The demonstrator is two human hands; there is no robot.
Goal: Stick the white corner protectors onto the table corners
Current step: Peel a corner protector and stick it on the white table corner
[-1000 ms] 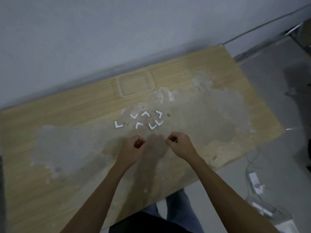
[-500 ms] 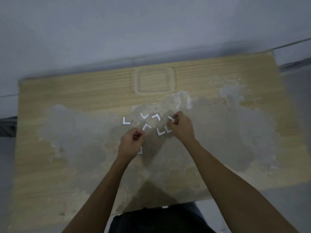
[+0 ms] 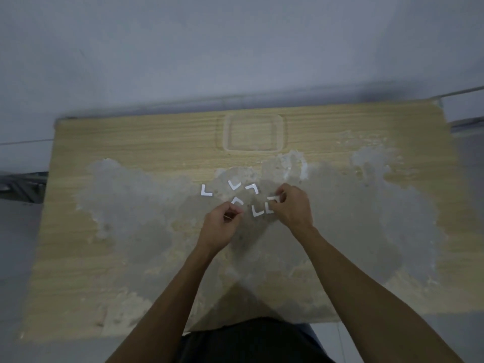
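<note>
Among corner protectors (image 3: 258,210), right fingers (image 3: 277,197) pinching one.

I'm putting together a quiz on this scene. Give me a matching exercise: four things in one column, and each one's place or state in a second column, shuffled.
Things:
1. clear tray
2. leftmost protector
3. right hand
4. left hand

Places or states:
A. pinches a white protector
B. at the far edge of the table
C. lies alone, left of the cluster
D. fingers curled, on the near side of the cluster

Pairs: 1-B, 2-C, 3-A, 4-D
</note>
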